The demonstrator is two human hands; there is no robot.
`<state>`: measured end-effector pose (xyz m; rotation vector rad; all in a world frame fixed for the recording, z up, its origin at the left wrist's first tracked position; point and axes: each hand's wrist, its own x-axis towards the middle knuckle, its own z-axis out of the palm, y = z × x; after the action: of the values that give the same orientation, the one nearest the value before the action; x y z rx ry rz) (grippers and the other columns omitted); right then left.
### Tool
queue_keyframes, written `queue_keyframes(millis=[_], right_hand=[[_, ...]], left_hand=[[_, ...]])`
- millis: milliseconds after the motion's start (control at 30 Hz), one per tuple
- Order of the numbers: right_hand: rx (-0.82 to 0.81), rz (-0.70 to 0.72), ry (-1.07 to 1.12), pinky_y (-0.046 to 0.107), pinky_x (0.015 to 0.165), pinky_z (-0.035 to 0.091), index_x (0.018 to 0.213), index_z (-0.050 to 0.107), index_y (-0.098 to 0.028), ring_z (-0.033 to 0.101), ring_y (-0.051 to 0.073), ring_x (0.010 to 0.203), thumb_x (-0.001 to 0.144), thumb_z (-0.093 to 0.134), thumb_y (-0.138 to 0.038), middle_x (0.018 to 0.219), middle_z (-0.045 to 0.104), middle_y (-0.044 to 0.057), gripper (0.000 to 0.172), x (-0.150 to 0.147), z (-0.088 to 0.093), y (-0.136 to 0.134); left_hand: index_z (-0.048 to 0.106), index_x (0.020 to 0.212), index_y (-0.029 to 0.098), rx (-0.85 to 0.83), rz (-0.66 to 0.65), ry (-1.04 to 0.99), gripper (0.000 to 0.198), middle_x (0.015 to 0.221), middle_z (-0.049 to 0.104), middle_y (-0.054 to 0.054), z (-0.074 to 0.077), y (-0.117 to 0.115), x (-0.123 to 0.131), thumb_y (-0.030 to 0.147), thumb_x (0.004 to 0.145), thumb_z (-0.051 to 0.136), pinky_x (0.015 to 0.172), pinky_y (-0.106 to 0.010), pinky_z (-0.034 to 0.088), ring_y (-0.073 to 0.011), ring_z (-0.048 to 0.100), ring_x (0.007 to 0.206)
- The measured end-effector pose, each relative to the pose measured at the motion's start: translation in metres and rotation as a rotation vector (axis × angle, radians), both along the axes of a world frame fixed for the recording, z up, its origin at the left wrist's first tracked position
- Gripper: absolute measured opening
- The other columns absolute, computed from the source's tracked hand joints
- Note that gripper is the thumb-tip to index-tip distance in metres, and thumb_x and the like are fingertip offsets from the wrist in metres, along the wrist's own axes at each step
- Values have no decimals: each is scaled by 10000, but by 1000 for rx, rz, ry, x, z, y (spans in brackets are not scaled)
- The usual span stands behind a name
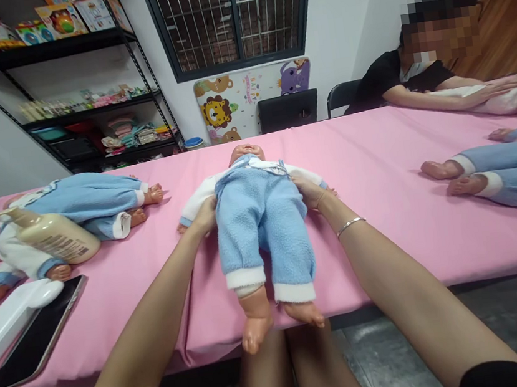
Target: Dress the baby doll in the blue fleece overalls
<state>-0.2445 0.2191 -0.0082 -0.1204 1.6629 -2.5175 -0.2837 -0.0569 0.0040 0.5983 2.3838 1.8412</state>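
Squarely between both hands, doll [261, 218] flat on its back on tabletop [377, 160], long axis running away, head far, feet past near edge; left hand [205, 216] and right hand [308, 190] against its flanks, equally near, fingers tucked behind, spread or closed unreadable.

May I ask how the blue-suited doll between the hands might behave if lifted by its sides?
The doll would probably flop at the legs, which droop over the table edge. Its fleece suit should give the left hand and right hand good grip. The feet look moulded plastic, so likely light.
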Motion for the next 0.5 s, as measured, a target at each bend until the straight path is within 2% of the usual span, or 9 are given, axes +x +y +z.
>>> queue_keyframes(millis=[100, 167, 233, 300, 400, 433, 500], right_hand=[[-20, -84, -41, 203, 553, 338, 676, 443, -160, 368, 69, 557, 532, 636, -181, 581, 442, -50, 242, 1, 2, 15], [-49, -132, -36, 206, 529, 314, 650, 420, -164, 336, 68, 532, 561, 643, -267, 538, 377, -53, 261, 4, 5, 22], [14, -108, -2, 202, 572, 343, 700, 480, -154, 396, 76, 580, 575, 691, -313, 586, 431, -45, 292, 8, 9, 23], [208, -95, 43, 206, 653, 377, 814, 566, -133, 479, 97, 691, 572, 724, -298, 727, 544, -14, 333, 10, 12, 19], [521, -254, 141, 246, 757, 403, 981, 609, -108, 537, 150, 851, 591, 656, -243, 948, 611, 52, 415, 9, 23, 5], [558, -290, 194, 258, 791, 409, 1044, 600, -109, 545, 163, 904, 602, 625, -229, 1011, 611, 66, 459, 7, 28, -1], [582, -225, 323, 279, 870, 411, 1190, 549, -131, 537, 182, 1031, 631, 612, -239, 1157, 579, 84, 573, 5, 42, -15]], left_hand=[[586, 638, 143, -255, -117, 250, 210, 752, 637, -22, -1, -5, -3, 351, 654, 604, 775, -301, 468, -170, 524, 755], [605, 710, 138, -265, -145, 277, 170, 796, 640, -14, 0, -7, -2, 298, 654, 593, 819, -302, 459, -176, 537, 797], [603, 794, 139, -194, -205, 180, 207, 841, 635, -9, 2, -8, -1, 254, 623, 610, 837, -286, 450, -176, 544, 841], [579, 818, 140, -28, -227, 20, 234, 820, 616, -5, 7, -11, -1, 252, 615, 605, 783, -259, 440, -154, 537, 808], [562, 806, 139, 171, -158, -112, 248, 733, 573, 9, 15, -13, 1, 312, 644, 636, 667, -219, 398, -108, 501, 690], [578, 837, 138, 174, -141, -103, 286, 758, 585, 5, 18, -12, 2, 338, 651, 664, 668, -213, 397, -104, 506, 696], [617, 939, 141, 108, -137, -20, 383, 899, 628, -24, 23, -5, 6, 375, 651, 713, 738, -220, 421, -123, 546, 802]])
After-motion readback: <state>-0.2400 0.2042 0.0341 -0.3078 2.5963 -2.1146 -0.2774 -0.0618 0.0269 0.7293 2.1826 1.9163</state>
